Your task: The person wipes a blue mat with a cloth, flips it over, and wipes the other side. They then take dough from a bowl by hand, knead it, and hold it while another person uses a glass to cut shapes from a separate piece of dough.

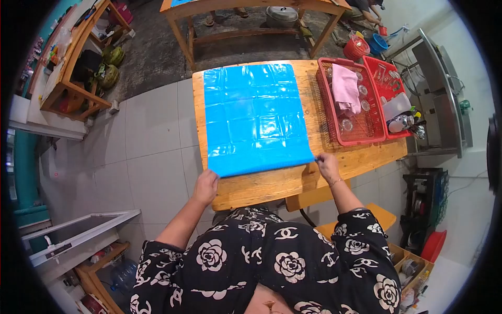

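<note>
A shiny blue plastic sheet (253, 115) with square crease lines lies over the left part of the wooden table (256, 192). Its near edge looks folded or bunched into a band. At the near left corner my left hand (207, 187) pinches the sheet, fingers closed. My right hand (328, 167), with a bracelet at the wrist, is closed on the near right corner. Between the two hands the near edge runs almost straight, close to the table's front.
Right of the sheet stand a red basket (361, 140) with glasses and a pink cloth (345, 89), and a second red basket (405, 135) with utensils. Beyond is another wooden table (251, 7). A yellow-orange chair (379, 215) is near my right side. Another person crouches at the upper right.
</note>
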A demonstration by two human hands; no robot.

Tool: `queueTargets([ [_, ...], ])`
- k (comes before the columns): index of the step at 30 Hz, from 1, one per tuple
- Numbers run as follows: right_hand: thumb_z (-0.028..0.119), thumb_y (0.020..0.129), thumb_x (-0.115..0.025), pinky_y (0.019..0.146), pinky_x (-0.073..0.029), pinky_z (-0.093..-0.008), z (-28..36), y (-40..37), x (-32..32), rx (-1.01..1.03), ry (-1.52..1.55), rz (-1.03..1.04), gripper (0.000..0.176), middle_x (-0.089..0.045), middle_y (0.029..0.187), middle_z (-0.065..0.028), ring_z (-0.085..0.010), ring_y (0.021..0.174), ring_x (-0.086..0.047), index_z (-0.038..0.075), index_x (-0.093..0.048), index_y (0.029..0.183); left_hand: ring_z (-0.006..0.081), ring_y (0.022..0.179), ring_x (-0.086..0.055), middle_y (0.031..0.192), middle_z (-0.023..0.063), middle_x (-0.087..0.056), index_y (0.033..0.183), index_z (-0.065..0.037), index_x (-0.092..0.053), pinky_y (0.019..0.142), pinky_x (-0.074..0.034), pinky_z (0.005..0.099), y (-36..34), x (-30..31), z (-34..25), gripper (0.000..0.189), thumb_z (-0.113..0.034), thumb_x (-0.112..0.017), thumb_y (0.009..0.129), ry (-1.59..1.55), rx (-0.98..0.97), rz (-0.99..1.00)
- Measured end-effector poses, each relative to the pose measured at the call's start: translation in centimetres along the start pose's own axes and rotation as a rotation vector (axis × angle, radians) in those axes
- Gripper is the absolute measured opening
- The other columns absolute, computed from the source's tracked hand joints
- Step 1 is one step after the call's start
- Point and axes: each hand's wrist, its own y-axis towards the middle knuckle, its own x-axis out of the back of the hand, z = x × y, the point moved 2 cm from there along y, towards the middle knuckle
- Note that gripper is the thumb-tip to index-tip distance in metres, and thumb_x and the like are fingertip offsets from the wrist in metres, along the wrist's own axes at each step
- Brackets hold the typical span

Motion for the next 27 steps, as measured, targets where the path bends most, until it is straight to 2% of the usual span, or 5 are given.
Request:
queueTargets([
  [5,0.012,0.082,-0.070,0.075,-0.053,-0.0409,-3.3,-2.1,-0.3,0.198,-0.065,-0.006,0.009,-0.070,0.092,-0.0147,-0.0324,0.086,-0.067,0.010,-0.077,0.088,0.0358,0.086,-0.061,0.092,0.0153,-0.060,0.085,-0.001,-0.064,0.074,-0.050,0.0451,-3.1,-3.2,-1.6,0.004,0.000,-0.063,0.081,0.000,-0.011,-0.061],
  [8,0.011,0.081,-0.069,0.079,-0.053,-0.0418,-3.8,-3.5,-0.6,0.166,-0.108,0.023,0.011,-0.067,0.091,-0.0134,-0.0333,0.086,-0.066,0.012,-0.076,0.089,0.0381,0.100,-0.059,0.102,0.0148,-0.060,0.087,-0.002,-0.065,0.089,-0.049,0.0489,-5.0,-4.9,-0.9,0.007,-0.001,-0.066,0.079,0.008,0.099,0.067],
  [15,0.023,0.083,-0.073,0.079,-0.053,-0.0428,0.4,-3.2,3.1,0.294,-0.281,0.521,0.025,-0.072,0.095,-0.0181,-0.0332,0.090,-0.069,0.005,-0.075,0.100,0.0464,0.143,-0.024,0.143,0.0238,-0.039,0.117,-0.004,-0.064,0.118,-0.012,0.0624,-4.1,-3.8,-4.1,0.038,-0.026,-0.066,0.085,0.312,0.309,0.066],
  [19,0.024,0.087,-0.071,0.076,-0.053,-0.0361,7.1,3.1,12.2,0.274,0.290,0.079,0.026,-0.072,0.089,-0.0160,-0.0249,0.083,-0.069,0.001,-0.073,0.099,0.0464,0.147,-0.014,0.158,0.0255,-0.020,0.145,-0.003,-0.041,0.119,-0.009,0.0602,0.9,-5.8,-2.7,0.067,-0.036,-0.062,0.091,0.289,0.220,-0.048],
  [27,0.048,0.092,-0.058,0.100,-0.046,-0.0482,2.1,21.4,16.5,-0.039,-0.254,-0.487,0.059,-0.054,0.128,-0.0331,-0.0466,0.116,-0.056,0.004,-0.058,0.131,0.0429,0.151,-0.002,0.164,0.0224,-0.006,0.156,-0.007,-0.024,0.121,0.000,0.0570,4.6,-9.0,-0.5,0.083,-0.050,-0.056,0.093,0.458,0.189,0.186],
])
